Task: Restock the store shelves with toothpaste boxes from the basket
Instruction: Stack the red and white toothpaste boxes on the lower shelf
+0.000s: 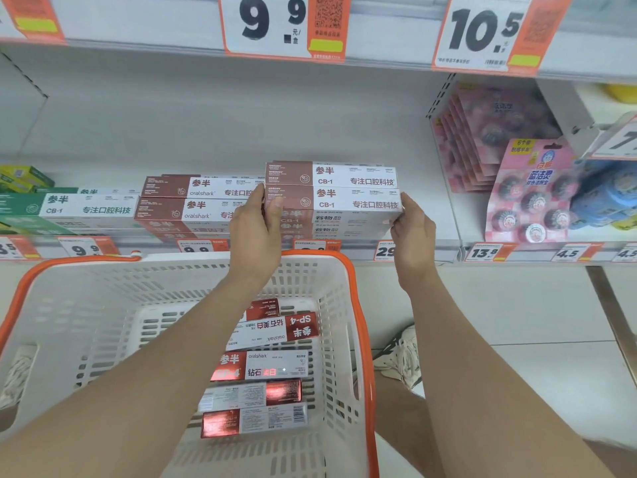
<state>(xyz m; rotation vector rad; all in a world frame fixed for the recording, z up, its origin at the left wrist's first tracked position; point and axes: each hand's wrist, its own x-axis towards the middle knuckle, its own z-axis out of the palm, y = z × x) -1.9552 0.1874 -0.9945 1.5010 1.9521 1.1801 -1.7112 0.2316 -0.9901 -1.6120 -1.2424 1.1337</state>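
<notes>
Here, a white shelf (241, 125) fills the upper half of the frame, and a white basket (103, 298) with an orange rim takes up the lower left and centre. Pink packs (527, 191) stand on the shelf at the right. A brown-and-white stack (193, 201) sits left of centre, with green boxes (69, 205) beyond it.

In the middle of the shelf, two CB-1 boxes (344, 182) of toothpaste lie one on the other at the top of a stack of similar boxes. Their long axes run left to right along the shelf edge, with the printed faces toward the camera and the brown ends to the left.

The left hand (255, 232) grips their left end, thumb across the front of the lower box and fingers behind. The right hand (412, 232) holds the right end, fingers curled round the lower box's corner.

On the basket floor, lower centre, several red boxes (262, 367) lie flat, also lengthwise roughly left to right.
</notes>
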